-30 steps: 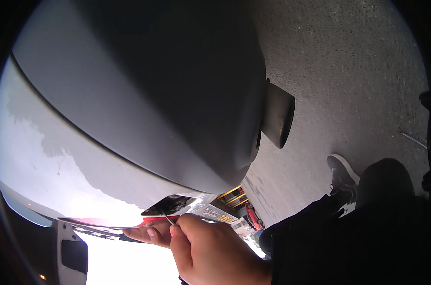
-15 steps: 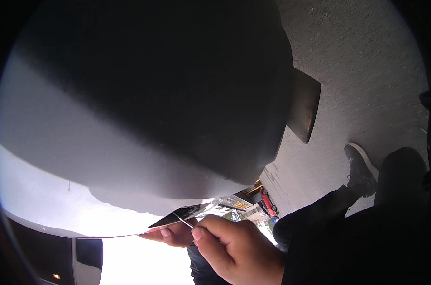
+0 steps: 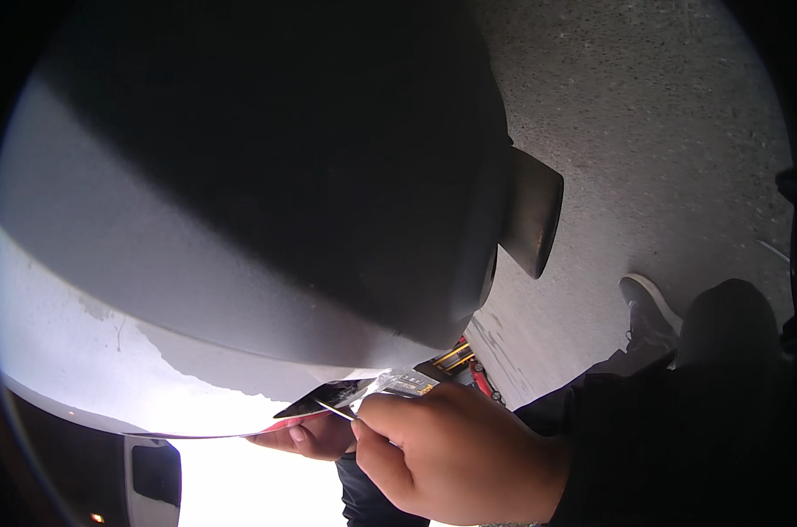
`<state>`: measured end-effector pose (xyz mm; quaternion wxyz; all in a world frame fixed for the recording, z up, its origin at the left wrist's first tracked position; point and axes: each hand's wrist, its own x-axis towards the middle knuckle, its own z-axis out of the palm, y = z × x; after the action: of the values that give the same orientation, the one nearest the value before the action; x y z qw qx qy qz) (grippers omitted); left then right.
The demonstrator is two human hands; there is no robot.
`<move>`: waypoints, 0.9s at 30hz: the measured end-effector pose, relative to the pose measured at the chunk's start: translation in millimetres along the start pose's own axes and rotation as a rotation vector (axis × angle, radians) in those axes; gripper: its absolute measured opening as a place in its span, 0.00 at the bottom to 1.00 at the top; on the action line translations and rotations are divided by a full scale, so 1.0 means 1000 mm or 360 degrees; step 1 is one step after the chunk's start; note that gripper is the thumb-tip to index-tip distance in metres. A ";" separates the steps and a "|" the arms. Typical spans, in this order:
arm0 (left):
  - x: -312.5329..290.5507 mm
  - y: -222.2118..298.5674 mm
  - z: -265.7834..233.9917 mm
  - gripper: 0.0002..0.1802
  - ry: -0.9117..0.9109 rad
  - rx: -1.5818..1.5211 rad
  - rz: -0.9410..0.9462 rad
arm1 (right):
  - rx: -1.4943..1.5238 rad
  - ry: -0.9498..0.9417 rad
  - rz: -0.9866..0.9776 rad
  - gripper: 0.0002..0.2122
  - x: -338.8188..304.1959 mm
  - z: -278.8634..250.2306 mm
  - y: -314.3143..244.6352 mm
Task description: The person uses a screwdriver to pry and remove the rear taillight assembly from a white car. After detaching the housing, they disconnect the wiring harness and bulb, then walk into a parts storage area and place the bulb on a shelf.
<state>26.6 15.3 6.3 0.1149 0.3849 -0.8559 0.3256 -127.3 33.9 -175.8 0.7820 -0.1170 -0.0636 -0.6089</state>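
Note:
My right hand (image 3: 464, 452) comes in from the lower right and pinches a thin metal rod (image 3: 335, 409) between thumb and forefinger. The rod's tip points into a dark, pointed recess (image 3: 315, 400) at the edge of a vehicle's grey-white bumper (image 3: 196, 369). Whether the tip touches anything there is too small to tell. Behind the right hand, my left hand (image 3: 324, 436) is closed at a red strip (image 3: 280, 425) along that recess, its fingertips against it and its other fingers partly hidden.
The bumper's dark lower part (image 3: 328, 202) fills much of the view. A tailpipe (image 3: 535, 215) sticks out over grey pavement (image 3: 627, 114). A shoe (image 3: 649, 307) rests on the ground at right. Beyond are a red vehicle (image 3: 482, 381) and a white vehicle (image 3: 152, 483) at lower left.
The bumper and tailpipe have shifted left in view. My right hand shows larger, and its rod lies slightly lower and flatter at the recess. The left hand stays at the red strip.

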 end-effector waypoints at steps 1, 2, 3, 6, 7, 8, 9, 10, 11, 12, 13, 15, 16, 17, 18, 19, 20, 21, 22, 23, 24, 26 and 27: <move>0.000 0.001 0.000 0.30 0.0001 -0.0003 0.0001 | 0.0000 -0.0012 -0.0002 0.18 0.000 0.002 0.000; 0.001 0.001 0.000 0.30 0.0005 -0.0010 0.0002 | 0.0008 -0.0018 -0.0007 0.17 0.001 0.004 0.001; 0.001 0.001 0.000 0.31 0.0009 -0.0016 0.0000 | 0.0015 -0.0025 -0.0011 0.16 0.001 0.006 0.002; 0.002 0.001 0.003 0.32 0.0034 -0.0047 -0.0004 | 0.0018 -0.0047 -0.0037 0.13 0.006 0.009 0.005; 0.002 0.000 0.004 0.32 0.0041 -0.0059 -0.0008 | 0.0002 -0.0045 -0.0047 0.12 0.007 0.008 0.004; 0.002 -0.001 0.005 0.33 0.0054 -0.0069 -0.0015 | -0.0034 -0.0036 -0.0064 0.11 0.008 0.008 0.001; 0.002 -0.001 0.007 0.33 0.0063 -0.0083 -0.0030 | -0.0072 -0.0020 -0.0080 0.10 0.010 0.008 -0.002; 0.001 -0.001 0.009 0.33 0.0079 -0.0107 -0.0036 | -0.0168 0.0015 -0.0101 0.09 0.010 0.007 -0.008; 0.001 -0.002 0.010 0.34 0.0102 -0.0135 -0.0054 | -0.0295 0.0050 -0.0156 0.08 0.013 0.006 -0.012; 0.000 -0.002 0.012 0.34 0.0141 -0.0162 -0.0071 | -0.0576 0.0102 -0.0067 0.10 0.009 0.007 -0.021; 0.000 -0.002 0.013 0.35 0.0177 -0.0191 -0.0098 | -0.0853 0.0160 0.0033 0.13 0.009 0.011 -0.029; -0.002 -0.003 0.015 0.35 0.0237 -0.0234 -0.0147 | -0.0864 0.0208 0.0039 0.12 0.009 0.016 -0.039; -0.004 -0.003 0.016 0.36 0.0246 -0.0256 -0.0090 | -0.0889 0.0222 -0.0018 0.12 0.011 0.018 -0.043; -0.004 -0.004 0.017 0.48 0.0315 -0.0313 -0.0156 | -0.0916 0.0229 -0.0078 0.12 0.011 0.021 -0.046; -0.005 -0.004 0.018 0.47 0.0335 -0.0356 -0.0141 | -0.0955 0.0231 0.0084 0.11 0.011 0.023 -0.048; -0.005 -0.005 0.019 0.46 0.0369 -0.0371 -0.0140 | -0.1115 0.0278 -0.0027 0.11 0.012 0.025 -0.050; -0.005 -0.005 0.019 0.46 0.0402 -0.0379 -0.0136 | -0.1273 0.0316 -0.0140 0.11 0.011 0.027 -0.051; -0.006 -0.005 0.020 0.46 0.0422 -0.0382 -0.0120 | -0.1364 0.0269 -0.0146 0.11 0.012 0.028 -0.052; -0.006 -0.005 0.020 0.46 0.0414 -0.0395 -0.0112 | -0.1458 0.0225 -0.0031 0.11 0.012 0.030 -0.053; -0.007 -0.004 0.019 0.45 0.0438 -0.0378 -0.0167 | -0.1386 0.0252 0.0025 0.10 0.012 0.031 -0.055; -0.007 -0.005 0.019 0.45 0.0472 -0.0366 -0.0179 | -0.1441 0.0397 0.0010 0.10 0.012 0.034 -0.056; -0.009 -0.004 0.018 0.41 0.0473 -0.0287 -0.0184 | -0.1735 0.0433 -0.0088 0.09 0.012 0.039 -0.060; -0.009 -0.006 0.017 0.39 0.0475 -0.0211 -0.0160 | -0.1943 0.0397 -0.0125 0.09 0.011 0.043 -0.063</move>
<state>37.5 6.7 -7.8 0.2820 0.3661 -0.8286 0.3159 -184.0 19.7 -125.3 0.5527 -0.4684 0.3833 -0.5730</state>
